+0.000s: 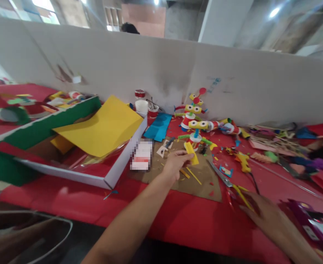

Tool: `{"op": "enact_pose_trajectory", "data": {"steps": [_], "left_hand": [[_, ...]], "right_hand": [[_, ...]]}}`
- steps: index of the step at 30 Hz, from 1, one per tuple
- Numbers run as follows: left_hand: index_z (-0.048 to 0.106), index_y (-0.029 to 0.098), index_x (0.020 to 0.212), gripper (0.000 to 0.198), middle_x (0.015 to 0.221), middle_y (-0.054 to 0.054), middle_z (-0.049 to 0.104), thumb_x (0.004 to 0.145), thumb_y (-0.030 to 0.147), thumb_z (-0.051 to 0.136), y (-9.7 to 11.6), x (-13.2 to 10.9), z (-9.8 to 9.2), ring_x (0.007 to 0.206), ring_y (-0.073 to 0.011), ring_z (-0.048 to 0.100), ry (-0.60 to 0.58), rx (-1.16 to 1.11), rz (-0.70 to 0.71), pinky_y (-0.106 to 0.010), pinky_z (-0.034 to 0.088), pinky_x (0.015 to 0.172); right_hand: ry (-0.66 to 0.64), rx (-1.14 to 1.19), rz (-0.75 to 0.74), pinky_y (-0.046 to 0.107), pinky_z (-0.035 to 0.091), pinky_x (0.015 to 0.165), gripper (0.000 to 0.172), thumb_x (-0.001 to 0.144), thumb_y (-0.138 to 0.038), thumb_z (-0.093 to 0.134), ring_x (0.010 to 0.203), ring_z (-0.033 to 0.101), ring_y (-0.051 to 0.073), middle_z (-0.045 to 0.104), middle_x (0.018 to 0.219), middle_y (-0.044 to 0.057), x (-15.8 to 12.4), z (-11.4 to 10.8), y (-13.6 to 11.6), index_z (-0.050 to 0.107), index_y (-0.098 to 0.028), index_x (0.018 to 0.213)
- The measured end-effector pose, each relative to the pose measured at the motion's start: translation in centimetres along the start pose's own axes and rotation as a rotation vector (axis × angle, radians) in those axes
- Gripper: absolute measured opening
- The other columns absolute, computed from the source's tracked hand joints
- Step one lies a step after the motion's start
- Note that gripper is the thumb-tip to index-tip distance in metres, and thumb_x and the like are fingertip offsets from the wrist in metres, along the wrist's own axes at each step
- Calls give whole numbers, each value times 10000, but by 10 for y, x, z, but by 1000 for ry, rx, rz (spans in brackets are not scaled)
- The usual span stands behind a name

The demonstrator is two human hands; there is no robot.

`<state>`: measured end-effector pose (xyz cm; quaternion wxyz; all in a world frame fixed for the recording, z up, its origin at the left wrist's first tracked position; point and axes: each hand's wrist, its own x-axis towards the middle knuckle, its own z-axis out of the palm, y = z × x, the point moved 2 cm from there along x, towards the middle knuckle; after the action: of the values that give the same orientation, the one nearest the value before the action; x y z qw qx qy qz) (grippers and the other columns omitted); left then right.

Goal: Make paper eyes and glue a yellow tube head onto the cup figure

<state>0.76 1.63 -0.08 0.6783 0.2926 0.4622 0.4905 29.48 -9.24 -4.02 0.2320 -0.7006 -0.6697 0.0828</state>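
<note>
Between the fingertips of my left hand (176, 163) is a small folded piece of yellow paper (191, 154), held above a brown cardboard sheet (205, 187). My right hand (260, 209), blurred, is at the yellow handles of a pair of scissors (227, 181), whose blades point away to the left. Just beyond the yellow paper stands a cup figure (195, 137) with a yellow eyed head and green coiled arms. Thin yellow strips (193, 176) and scraps lie on the cardboard.
An open box (109, 179) with yellow sheets (106, 124) stands left. Blue paper (158, 126) and a pixelated object (142, 156) lie beside it. A yellow glue gun (243, 161) lies right, a purple device (312, 222) nearer. A white partition (117, 66) runs behind.
</note>
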Motion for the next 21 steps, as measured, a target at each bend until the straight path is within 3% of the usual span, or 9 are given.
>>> {"op": "enact_pose_trajectory", "data": {"steps": [4,9,12,15,18,21], "left_hand": [[634,119,617,84,554,-9,613,641,125,714,1,4,-1,500,-59,556,-24,-36,-47,-152,427,481],[616,114,626,135,556,-8,618,597,115,748,3,5,-4,515,-69,579,-47,-54,-61,-145,447,481],[601,110,608,146,518,6,587,606,110,747,4,6,-6,471,-50,544,-40,-53,-53,-123,412,433],[620,96,629,95,566,-18,620,651,82,711,5,6,-5,503,-52,562,-68,-104,-77,-135,469,495],[628,91,646,72,636,-43,654,682,53,678,7,5,-4,577,-73,607,-93,-147,-98,-158,515,568],[623,95,647,78,632,-41,652,697,58,670,10,4,-4,561,-72,607,-99,-142,-120,-147,509,536]], "right_hand": [[-91,-26,-14,414,503,755,364,737,-368,528,860,660,281,690,975,101,-2,3,-1,614,-218,1058],[-192,-23,19,389,503,785,529,628,-221,535,930,654,276,686,1028,105,5,-7,-19,568,-178,1153],[-146,-48,23,418,471,875,589,614,-183,518,1050,608,290,637,1154,125,0,-14,-26,537,-164,1202],[-85,1,36,423,479,876,574,713,-263,535,1094,583,288,598,1220,128,-12,-20,-38,466,-183,1277],[-48,109,-76,372,473,908,617,755,-300,557,1170,529,259,531,1306,112,-22,-22,-58,372,-214,1337],[15,36,-132,390,482,885,644,715,-310,612,1111,555,273,539,1269,110,-22,-20,-77,377,-232,1309]]}}
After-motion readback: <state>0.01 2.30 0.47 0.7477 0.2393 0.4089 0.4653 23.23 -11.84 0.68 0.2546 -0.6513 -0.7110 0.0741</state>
